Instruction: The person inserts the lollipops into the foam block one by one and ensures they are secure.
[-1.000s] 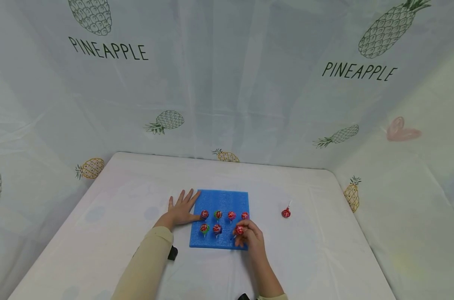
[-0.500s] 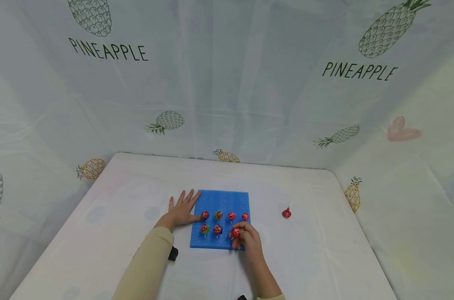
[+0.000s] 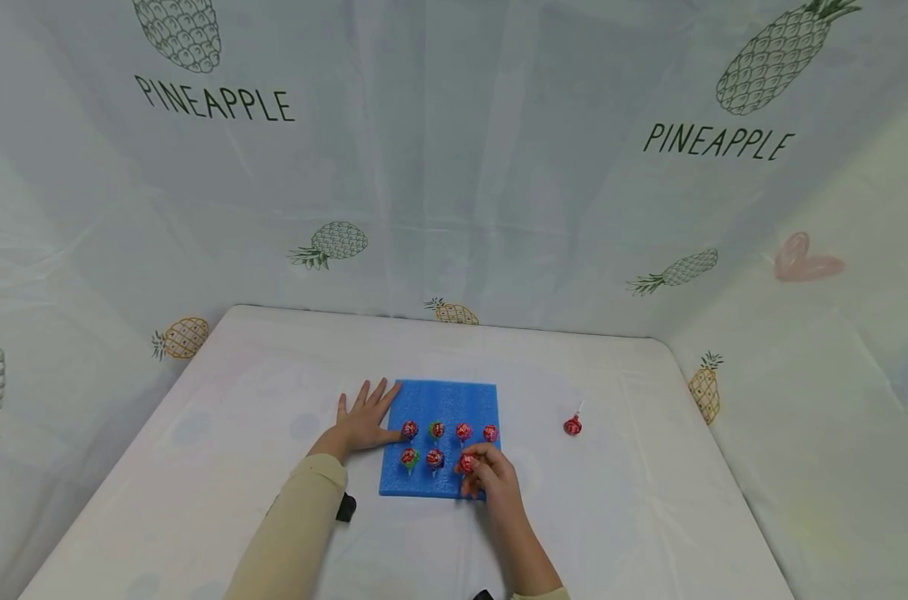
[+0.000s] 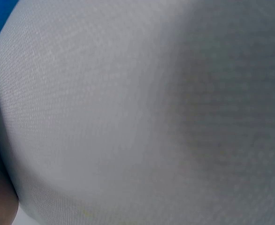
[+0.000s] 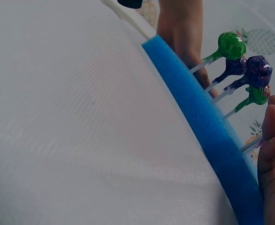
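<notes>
A blue foam board [image 3: 444, 402] lies on the table, with several wrapped lollipops [image 3: 435, 459] standing in it on their sticks in two rows. My left hand [image 3: 359, 426] rests with fingers spread at the board's left edge, thumb beside the left lollipop of the far row. With my right hand [image 3: 496, 480] I hold a red lollipop [image 3: 467, 463] by its wrapped head over the near row. From the right wrist view, green and purple lollipops [image 5: 258, 71] rise from the foam's top; whether the held one's stick is in the foam I cannot tell.
Another red lollipop [image 3: 572, 427] lies on the white-covered table [image 3: 634, 500], right of the board. Dark wrist-camera parts [image 3: 345, 507] show by the left forearm. A pineapple-print curtain [image 3: 454, 167] hangs behind the table. Pale cloth [image 4: 104, 117] fills most of the left wrist view.
My right hand has moved slightly left with the red lollipop, towards the others in the near row. My left hand has stayed where it was.
</notes>
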The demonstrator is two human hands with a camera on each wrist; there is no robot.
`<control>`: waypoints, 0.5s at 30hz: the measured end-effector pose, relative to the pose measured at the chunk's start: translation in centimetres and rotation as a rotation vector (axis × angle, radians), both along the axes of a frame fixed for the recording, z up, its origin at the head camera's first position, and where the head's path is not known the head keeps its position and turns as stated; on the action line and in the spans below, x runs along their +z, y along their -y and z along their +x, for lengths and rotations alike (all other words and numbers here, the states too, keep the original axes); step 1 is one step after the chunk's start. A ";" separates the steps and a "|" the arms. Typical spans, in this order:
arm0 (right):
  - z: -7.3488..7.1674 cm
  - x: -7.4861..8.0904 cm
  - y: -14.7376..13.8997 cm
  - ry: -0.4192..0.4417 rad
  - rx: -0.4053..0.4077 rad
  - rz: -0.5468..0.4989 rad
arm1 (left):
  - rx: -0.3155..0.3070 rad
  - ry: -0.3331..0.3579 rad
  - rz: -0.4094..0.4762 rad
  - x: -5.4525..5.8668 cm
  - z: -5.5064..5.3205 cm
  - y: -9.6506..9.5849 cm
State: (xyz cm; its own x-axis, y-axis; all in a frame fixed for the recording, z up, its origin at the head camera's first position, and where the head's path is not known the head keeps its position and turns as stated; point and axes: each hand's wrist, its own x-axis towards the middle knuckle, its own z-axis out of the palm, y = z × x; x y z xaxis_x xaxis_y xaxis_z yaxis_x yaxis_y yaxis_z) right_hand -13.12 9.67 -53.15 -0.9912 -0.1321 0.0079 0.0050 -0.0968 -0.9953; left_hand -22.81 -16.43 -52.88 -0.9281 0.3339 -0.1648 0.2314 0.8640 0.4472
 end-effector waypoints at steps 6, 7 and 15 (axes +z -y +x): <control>0.1 -0.1 0.0 -0.024 -0.004 0.015 | 0.005 0.007 -0.023 -0.7 -0.4 0.1; 0.1 -0.1 0.1 -0.022 -0.005 0.014 | 0.003 0.004 -0.029 -1.0 -0.4 0.1; 0.1 -0.2 0.0 -0.019 -0.001 0.031 | 0.004 -0.004 -0.016 -0.6 -0.2 0.1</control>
State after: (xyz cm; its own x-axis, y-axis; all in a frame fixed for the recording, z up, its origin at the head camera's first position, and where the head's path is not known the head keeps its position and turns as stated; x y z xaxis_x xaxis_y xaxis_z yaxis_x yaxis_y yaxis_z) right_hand -12.99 9.69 -53.34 -0.9911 -0.1315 0.0223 -0.0137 -0.0660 -0.9977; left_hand -23.03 -16.49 -53.43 -0.9300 0.3280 -0.1660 0.2302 0.8717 0.4325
